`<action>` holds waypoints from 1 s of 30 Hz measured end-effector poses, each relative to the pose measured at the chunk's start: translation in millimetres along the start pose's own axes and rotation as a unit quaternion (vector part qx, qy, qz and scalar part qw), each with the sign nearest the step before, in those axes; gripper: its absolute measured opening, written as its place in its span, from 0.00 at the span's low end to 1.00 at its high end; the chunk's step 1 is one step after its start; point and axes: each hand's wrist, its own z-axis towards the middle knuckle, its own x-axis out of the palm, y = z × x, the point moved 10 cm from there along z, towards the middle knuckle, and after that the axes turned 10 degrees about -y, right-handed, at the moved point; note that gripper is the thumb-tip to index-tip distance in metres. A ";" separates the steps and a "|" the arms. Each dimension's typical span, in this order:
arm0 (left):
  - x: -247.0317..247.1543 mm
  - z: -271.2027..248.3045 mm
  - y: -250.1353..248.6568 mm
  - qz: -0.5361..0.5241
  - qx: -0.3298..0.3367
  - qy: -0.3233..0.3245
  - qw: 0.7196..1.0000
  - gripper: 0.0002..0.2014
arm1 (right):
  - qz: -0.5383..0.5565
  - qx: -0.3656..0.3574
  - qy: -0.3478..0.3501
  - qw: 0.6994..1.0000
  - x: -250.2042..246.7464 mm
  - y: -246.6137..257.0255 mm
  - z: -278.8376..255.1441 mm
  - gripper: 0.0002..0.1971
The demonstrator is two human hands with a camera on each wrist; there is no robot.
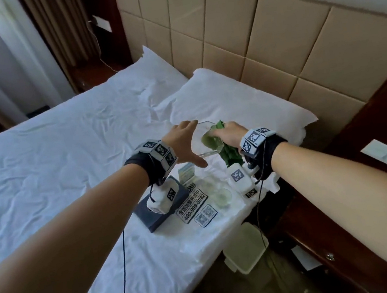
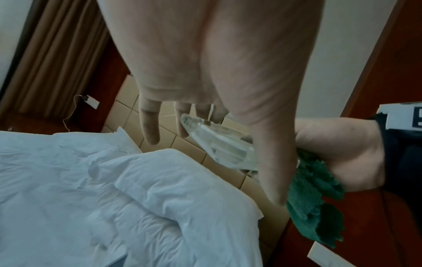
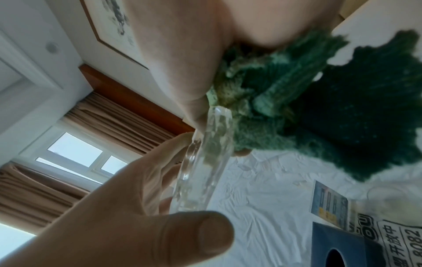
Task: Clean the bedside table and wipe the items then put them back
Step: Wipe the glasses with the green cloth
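A clear, flat-sided glass dish [image 1: 200, 137] [image 2: 219, 144] [image 3: 200, 162] is held up on edge above the bed. My left hand [image 1: 187, 144] grips it, fingers over the far rim and thumb [image 3: 198, 233] on the near rim. My right hand [image 1: 231, 134] clutches a green cloth [image 1: 233, 156] [image 2: 312, 198] [image 3: 319, 117] and presses it against the inside of the dish. Part of the cloth hangs below the hand. The dark wooden bedside table [image 1: 351, 222] is at the right.
On the white sheet below my wrists lie a dark blue tissue box [image 1: 157, 212] [image 3: 338, 249], a printed sign with a phone number [image 1: 193, 206], a small card [image 1: 186, 172] [image 3: 328, 204] and a clear glass [image 1: 222, 196]. A pillow [image 1: 230, 100] lies behind; a pale bin [image 1: 245, 247] stands on the floor.
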 end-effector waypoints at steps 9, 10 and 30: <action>46.2 -6.4 91.6 -0.005 -0.067 -0.024 0.997 0.58 | -0.115 -0.003 0.078 0.990 100.9 -1.8 27.8 0.16; 54.4 -6.8 101.7 -0.007 -0.078 -0.024 0.997 0.57 | -0.131 -0.005 0.096 0.987 110.9 -4.8 29.2 0.13; 317.6 -47.4 205.1 -0.013 -0.311 0.131 0.941 0.60 | -0.285 0.000 0.380 0.880 314.3 -196.6 94.8 0.09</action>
